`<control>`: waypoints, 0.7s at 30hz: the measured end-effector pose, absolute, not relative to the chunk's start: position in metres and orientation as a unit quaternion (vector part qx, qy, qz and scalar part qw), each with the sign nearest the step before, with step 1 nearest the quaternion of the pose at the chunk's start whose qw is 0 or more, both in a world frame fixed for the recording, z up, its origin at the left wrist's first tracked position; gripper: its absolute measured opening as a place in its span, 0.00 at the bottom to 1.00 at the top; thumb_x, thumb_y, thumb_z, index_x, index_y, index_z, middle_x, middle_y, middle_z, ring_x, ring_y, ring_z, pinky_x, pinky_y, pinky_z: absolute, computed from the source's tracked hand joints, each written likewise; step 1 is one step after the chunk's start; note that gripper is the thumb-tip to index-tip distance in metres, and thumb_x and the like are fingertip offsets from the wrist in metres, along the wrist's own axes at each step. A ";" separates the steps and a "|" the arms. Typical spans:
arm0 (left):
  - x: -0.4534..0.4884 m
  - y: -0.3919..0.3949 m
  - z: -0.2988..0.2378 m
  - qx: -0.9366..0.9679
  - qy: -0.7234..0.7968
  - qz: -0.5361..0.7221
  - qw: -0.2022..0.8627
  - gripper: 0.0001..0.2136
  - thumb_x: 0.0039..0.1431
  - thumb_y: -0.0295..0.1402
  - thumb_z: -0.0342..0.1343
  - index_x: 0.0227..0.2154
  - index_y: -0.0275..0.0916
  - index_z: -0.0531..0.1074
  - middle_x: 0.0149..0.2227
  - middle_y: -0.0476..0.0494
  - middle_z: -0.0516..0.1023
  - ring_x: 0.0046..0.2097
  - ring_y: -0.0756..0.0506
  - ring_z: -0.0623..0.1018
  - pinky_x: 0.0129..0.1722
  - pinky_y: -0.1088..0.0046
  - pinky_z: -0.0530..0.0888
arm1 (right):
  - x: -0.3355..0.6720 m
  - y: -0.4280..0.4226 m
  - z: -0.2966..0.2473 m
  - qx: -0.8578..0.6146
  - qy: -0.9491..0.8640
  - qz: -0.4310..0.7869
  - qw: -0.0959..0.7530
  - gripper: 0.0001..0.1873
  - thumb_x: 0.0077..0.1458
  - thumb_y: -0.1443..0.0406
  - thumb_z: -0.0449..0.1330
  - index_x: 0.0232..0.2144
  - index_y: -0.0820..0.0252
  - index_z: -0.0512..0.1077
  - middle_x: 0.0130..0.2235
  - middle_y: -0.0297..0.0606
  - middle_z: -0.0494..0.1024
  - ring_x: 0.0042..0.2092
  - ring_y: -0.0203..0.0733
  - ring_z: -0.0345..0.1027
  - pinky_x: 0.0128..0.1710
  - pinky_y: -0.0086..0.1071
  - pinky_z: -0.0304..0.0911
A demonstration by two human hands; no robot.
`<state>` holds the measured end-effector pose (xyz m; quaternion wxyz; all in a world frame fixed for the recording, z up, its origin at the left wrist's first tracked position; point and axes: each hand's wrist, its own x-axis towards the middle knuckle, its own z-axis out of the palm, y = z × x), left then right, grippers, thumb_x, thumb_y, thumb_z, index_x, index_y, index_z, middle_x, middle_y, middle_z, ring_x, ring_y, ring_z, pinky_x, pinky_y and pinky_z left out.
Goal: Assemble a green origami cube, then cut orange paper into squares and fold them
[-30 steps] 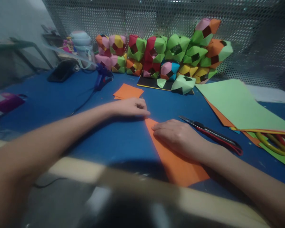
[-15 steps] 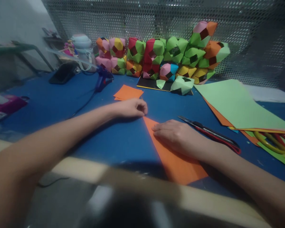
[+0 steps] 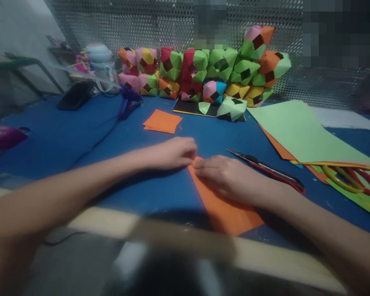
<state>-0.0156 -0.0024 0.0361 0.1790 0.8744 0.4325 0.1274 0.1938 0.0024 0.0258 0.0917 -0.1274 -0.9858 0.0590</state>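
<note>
An orange paper sheet [image 3: 225, 209] lies on the blue table [image 3: 80, 139], its far corner between my hands. My left hand [image 3: 175, 153] has its fingers curled and pinches that far corner. My right hand [image 3: 228, 177] lies palm down on the sheet with its fingers flat, fingertips touching the left hand's fingers at the corner.
A utility knife [image 3: 265, 169] lies just right of my right hand. Green and orange sheets [image 3: 299, 131] with scissors [image 3: 351, 185] sit at the right. Small orange squares [image 3: 162, 122], a glue gun [image 3: 126, 102], a phone [image 3: 75, 95] and stacked folded paper balls [image 3: 209, 70] stand behind.
My left hand has drawn back along the orange sheet's edge to its far corner and closed on it, meeting my right hand's fingertips. The view has shifted slightly.
</note>
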 end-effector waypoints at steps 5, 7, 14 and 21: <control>-0.020 0.001 0.038 0.881 0.431 0.083 0.178 0.04 0.58 0.25 0.54 0.29 0.35 0.71 0.34 0.47 0.70 0.34 0.50 0.71 0.35 0.75 0.65 | 0.208 0.005 0.038 -0.146 -0.984 0.089 0.057 0.13 0.58 0.73 0.53 0.33 0.59 0.78 0.34 0.40 0.80 0.37 0.41 0.74 0.37 0.31 0.65; -0.019 0.001 0.040 0.883 0.431 0.071 0.172 0.04 0.57 0.24 0.54 0.28 0.35 0.71 0.33 0.48 0.70 0.34 0.50 0.70 0.35 0.75 0.65 | 0.211 0.007 0.040 -0.166 -0.980 0.097 0.059 0.14 0.58 0.72 0.53 0.35 0.58 0.78 0.35 0.39 0.81 0.36 0.40 0.73 0.37 0.31 0.64; -0.014 -0.002 0.043 0.885 0.440 0.056 0.139 0.04 0.57 0.24 0.54 0.28 0.35 0.72 0.33 0.47 0.71 0.35 0.49 0.71 0.35 0.74 0.65 | 0.194 0.012 0.030 -0.208 -0.973 0.062 0.078 0.21 0.57 0.76 0.48 0.47 0.61 0.74 0.46 0.43 0.79 0.39 0.41 0.67 0.39 0.33 0.60; -0.014 -0.005 0.042 0.892 0.433 0.056 0.120 0.07 0.59 0.25 0.52 0.28 0.36 0.73 0.33 0.47 0.72 0.34 0.49 0.71 0.34 0.75 0.64 | 0.209 0.008 0.054 -0.277 -0.958 0.023 -0.067 0.17 0.53 0.75 0.51 0.36 0.58 0.78 0.28 0.39 0.75 0.32 0.41 0.65 0.31 0.32 0.54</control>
